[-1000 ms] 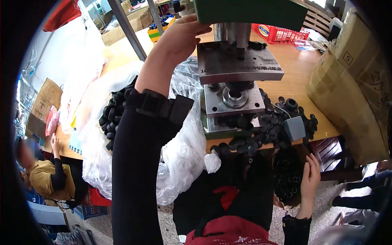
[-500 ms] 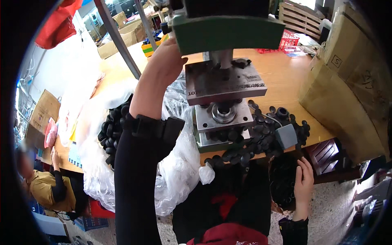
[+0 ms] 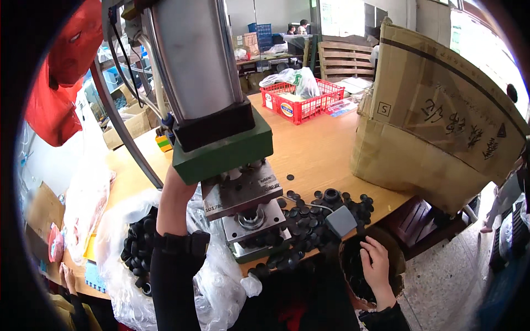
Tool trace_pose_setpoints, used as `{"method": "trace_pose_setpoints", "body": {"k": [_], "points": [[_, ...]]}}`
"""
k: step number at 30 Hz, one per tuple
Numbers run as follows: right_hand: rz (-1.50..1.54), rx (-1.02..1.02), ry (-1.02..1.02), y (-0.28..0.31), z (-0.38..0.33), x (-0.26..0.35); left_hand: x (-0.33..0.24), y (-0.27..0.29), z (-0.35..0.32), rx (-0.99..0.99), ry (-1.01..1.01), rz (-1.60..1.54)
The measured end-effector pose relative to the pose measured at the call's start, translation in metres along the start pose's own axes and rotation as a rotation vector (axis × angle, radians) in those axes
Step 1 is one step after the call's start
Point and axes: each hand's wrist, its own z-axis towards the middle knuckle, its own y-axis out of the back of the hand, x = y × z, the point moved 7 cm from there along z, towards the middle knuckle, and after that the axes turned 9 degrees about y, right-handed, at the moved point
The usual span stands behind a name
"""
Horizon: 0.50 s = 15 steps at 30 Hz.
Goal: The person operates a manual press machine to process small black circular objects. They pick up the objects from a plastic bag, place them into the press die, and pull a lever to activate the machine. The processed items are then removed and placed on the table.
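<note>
My left arm reaches up along the left side of a bench press with a green head block [image 3: 226, 151]. The wrist of my left hand [image 3: 179, 190] shows there, while its fingers are hidden behind the block. Beneath hangs a steel upper die plate [image 3: 243, 190], above a lower steel die block [image 3: 268, 220] with a round ring in it. My right hand [image 3: 376, 265] is open, fingers loosely stretched, at the round container [image 3: 398, 259] beside the table's front edge. Dark pieces lie inside it. Black round caps [image 3: 309, 220] are heaped around the press base.
A grey box on a cable [image 3: 340, 222] lies among the caps. Clear plastic bag [image 3: 221, 287] and more black caps [image 3: 138, 243] are at left. A large cardboard box [image 3: 419, 121] stands right, a red crate [image 3: 301, 110] farther back. Another person's hand [image 3: 67, 276] rests far left.
The view has tilted up and turned right, so the press sits farther left and the crate shows fully. My left hand's fingers are now hidden behind the press head. My right hand stays by the container.
</note>
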Motion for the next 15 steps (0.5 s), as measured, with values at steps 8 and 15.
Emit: {"method": "trace_pose_setpoints", "body": {"k": [8, 15], "points": [[0.063, 0.032, -0.026, -0.006, 0.001, 0.002, -0.003, 0.003, -0.010, -0.090, -0.061, 0.410], [0.078, 0.146, -0.132, -0.016, -0.003, -0.003, -0.017, -0.019, -0.010, -0.130, -0.089, 0.308]]}}
